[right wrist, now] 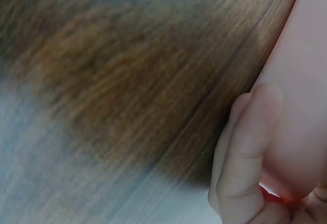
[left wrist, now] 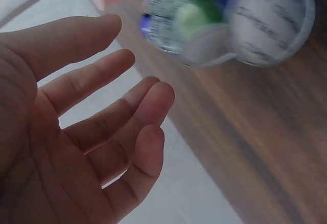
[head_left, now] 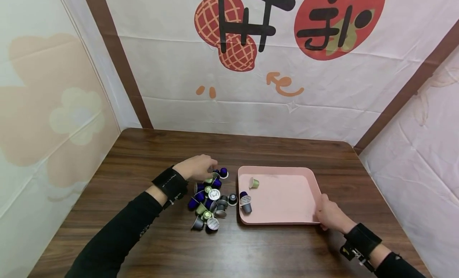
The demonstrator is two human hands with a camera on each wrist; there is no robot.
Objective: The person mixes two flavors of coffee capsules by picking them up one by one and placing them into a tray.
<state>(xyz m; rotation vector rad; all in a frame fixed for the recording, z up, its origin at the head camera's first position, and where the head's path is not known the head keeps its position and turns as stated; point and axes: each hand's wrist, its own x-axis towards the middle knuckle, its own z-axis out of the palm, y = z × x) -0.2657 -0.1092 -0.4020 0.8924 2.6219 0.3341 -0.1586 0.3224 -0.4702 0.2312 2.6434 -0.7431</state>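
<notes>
My left hand (head_left: 196,167) hovers at the far side of a loose heap of coffee capsules (head_left: 214,194), its fingers relaxed. In the left wrist view, the palm and spread fingers of this hand (left wrist: 76,132) hold nothing, with green and white-lidded capsules (left wrist: 271,22) just beyond the fingertips. The heap mixes dark blue, light green, grey and black capsules. At the right, my right hand (head_left: 331,214) grips the near right corner of a pink tray (head_left: 283,198); its fingers curl at the rim. Inside the tray lie a green capsule (head_left: 254,183) and, by the left wall, blue and grey capsules (head_left: 246,208).
All of this stands on a brown wood-grain table (head_left: 161,246). One dark capsule (head_left: 232,199) lies between the heap and the tray's left wall. Behind the table hangs a white printed cloth (head_left: 244,114), with further cloths at both sides.
</notes>
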